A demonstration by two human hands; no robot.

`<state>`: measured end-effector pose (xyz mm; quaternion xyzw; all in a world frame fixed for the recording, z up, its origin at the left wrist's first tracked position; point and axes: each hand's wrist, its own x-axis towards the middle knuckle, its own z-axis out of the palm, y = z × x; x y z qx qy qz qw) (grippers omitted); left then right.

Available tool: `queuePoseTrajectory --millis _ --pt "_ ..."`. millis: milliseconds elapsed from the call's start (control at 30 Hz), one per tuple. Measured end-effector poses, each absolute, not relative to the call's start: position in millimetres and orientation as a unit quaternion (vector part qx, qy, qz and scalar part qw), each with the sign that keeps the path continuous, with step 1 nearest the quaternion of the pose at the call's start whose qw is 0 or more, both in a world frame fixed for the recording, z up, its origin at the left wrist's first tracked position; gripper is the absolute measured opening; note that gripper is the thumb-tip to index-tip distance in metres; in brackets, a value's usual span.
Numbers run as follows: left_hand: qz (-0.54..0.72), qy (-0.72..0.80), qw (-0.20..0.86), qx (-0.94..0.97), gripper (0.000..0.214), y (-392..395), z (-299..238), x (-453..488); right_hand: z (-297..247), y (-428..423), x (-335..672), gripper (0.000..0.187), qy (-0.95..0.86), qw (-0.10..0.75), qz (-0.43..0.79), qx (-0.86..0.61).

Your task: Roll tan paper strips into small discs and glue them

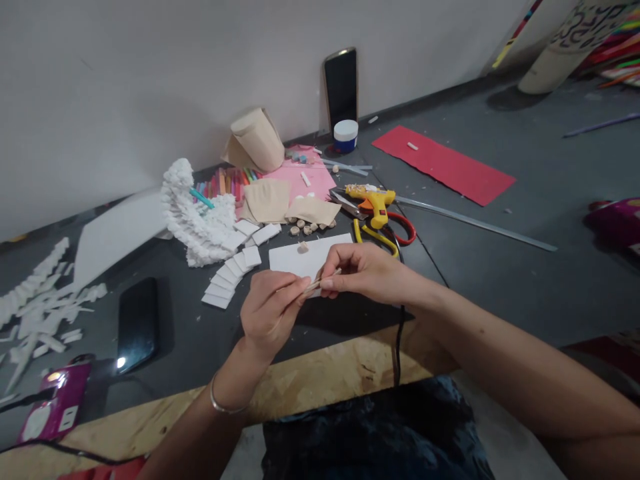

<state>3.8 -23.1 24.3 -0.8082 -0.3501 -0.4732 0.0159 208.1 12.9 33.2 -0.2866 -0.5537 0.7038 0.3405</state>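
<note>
1. The left hand (273, 303) pinches one end of a thin beige strip (314, 286) between thumb and fingers.
2. The right hand (357, 270) pinches the other end, so the strip spans the narrow gap between both hands' fingertips.
3. Just beyond the hands lies a white card (284, 259); past it, small beige rolls (306, 229) cluster.
4. Beyond the right hand rests a yellow glue gun (379, 200).
5. Left of the left hand, white rectangles (225, 279) overlap in a curved row; farther left lies a black phone (137, 323).

Dim light casts soft shadows, the flat-lying phone (137, 325) catches glare, and the edges seem stretched
</note>
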Motion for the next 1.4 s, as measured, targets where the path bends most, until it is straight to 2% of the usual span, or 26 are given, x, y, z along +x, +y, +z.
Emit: queuePoseTrajectory --millis 467,767,900,1033,1300,1400 --pt "-0.516 -0.430 -0.155 -0.724 0.014 -28.6 15.7 14.1 29.1 13.8 203.6 0.029 -0.499 0.359 0.743 -0.264" --pt "-0.545 -0.425 -0.246 -0.679 0.017 -27.4 14.9 19.9 17.8 15.9 199.0 0.036 -0.426 0.254 0.833 -0.246" --pt "-0.540 -0.415 -0.270 -0.681 0.016 -24.9 13.7 20.3 22.0 15.4 202.1 0.024 -0.449 0.234 0.825 -0.251" --pt "-0.504 -0.435 -0.236 -0.708 0.014 -22.0 13.0 18.0 24.7 16.3 203.6 0.021 -0.501 0.268 0.776 -0.275" --pt "-0.374 -0.453 -0.029 -0.809 0.019 -19.2 12.1 12.4 21.8 14.8 203.0 0.014 -0.654 0.314 0.570 -0.386" --pt "-0.360 -0.443 -0.016 -0.821 0.015 -18.6 12.6 13.0 20.8 12.3 201.4 0.013 -0.687 0.317 0.514 -0.405"
